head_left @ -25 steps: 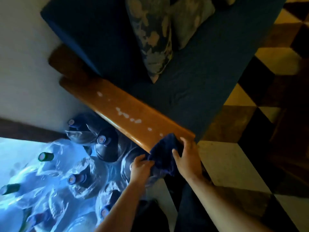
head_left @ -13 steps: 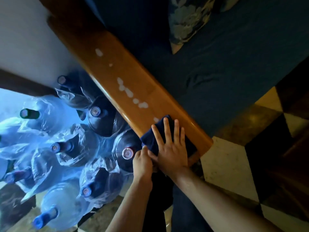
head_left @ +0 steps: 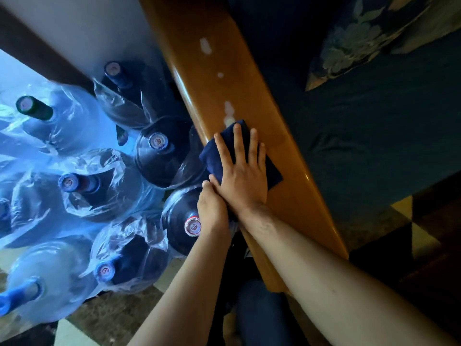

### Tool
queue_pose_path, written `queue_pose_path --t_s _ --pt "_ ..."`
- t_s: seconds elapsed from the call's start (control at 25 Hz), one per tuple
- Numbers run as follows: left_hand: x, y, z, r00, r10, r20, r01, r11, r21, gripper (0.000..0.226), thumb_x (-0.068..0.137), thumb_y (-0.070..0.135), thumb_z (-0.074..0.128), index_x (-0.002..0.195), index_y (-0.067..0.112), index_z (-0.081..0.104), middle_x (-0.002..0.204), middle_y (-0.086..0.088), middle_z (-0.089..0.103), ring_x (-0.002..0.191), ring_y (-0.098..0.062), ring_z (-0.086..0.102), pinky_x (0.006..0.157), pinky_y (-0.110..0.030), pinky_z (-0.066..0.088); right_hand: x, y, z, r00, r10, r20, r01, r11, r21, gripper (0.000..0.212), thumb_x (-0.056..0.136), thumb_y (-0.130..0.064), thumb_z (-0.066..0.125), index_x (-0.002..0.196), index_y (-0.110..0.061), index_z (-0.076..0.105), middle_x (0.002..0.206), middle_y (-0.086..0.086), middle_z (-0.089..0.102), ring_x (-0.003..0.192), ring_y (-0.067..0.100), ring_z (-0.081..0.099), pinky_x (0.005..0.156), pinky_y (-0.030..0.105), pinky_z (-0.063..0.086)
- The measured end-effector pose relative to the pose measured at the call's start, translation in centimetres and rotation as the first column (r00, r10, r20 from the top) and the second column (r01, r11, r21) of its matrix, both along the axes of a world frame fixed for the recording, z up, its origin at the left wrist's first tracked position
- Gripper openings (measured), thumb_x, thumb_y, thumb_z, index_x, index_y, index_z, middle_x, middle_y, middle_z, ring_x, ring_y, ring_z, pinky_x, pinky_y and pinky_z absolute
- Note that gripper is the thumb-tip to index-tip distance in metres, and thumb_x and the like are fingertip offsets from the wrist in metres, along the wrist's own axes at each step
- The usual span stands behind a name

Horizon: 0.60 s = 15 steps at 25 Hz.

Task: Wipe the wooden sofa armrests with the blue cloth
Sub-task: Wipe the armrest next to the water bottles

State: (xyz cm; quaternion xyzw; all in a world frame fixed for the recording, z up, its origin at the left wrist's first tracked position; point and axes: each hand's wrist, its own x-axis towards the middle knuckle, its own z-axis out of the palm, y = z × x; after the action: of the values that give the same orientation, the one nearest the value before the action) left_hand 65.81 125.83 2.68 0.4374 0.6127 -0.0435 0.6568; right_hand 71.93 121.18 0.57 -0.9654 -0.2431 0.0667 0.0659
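The wooden armrest (head_left: 214,78) runs from the top middle down to the bottom middle, with pale spots on its surface. A dark blue cloth (head_left: 272,171) lies flat on it, one edge hanging over the left side. My right hand (head_left: 242,176) presses flat on the cloth, fingers spread. My left hand (head_left: 212,211) sits at the armrest's left edge, against the right wrist, fingers curled at the cloth's hanging edge; what it grips is hidden.
Several large water bottles (head_left: 159,151) in plastic wrap crowd the floor left of the armrest. The dark blue sofa seat (head_left: 374,136) with a flowered cushion (head_left: 359,41) lies to the right. Checkered floor tiles (head_left: 404,221) show at lower right.
The cloth went from bunched in both hands at the armrest's end to spread flat on top. My right hand has slid it farther up the armrest toward the pale spots.
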Motion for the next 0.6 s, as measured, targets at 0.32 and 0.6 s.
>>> queue_pose_path --t_s 0.32,0.6 --pt "-0.2 -3.2 -0.1 0.996 -0.059 -0.065 0.053 0.994 -0.093 0.063 0.085 0.067 0.027 0.078 0.016 0.065 0.095 -0.013 0.076 0.09 -0.036 0.067 0.091 -0.052 0.053 -9.9 -17.4 2.0 0.951 -0.288 -0.11 0.277 0.956 -0.101 0.088 0.093 -0.081 0.028 0.164 -0.032 0.011 0.173 0.006 0.004 0.158 0.037 0.009 0.122 0.059 0.025" --pt "6.2 -0.4 -0.5 0.973 0.099 -0.21 -0.047 0.97 0.24 0.069 0.102 0.05 0.016 0.133 0.008 0.061 0.14 -0.021 0.062 0.127 -0.041 0.055 0.108 -0.05 0.039 2.8 -15.3 1.6 0.836 -0.378 -0.399 0.464 0.874 0.145 0.089 0.082 -0.085 0.046 0.152 -0.031 0.037 0.136 -0.004 0.061 0.119 0.021 0.062 0.085 0.032 0.052"
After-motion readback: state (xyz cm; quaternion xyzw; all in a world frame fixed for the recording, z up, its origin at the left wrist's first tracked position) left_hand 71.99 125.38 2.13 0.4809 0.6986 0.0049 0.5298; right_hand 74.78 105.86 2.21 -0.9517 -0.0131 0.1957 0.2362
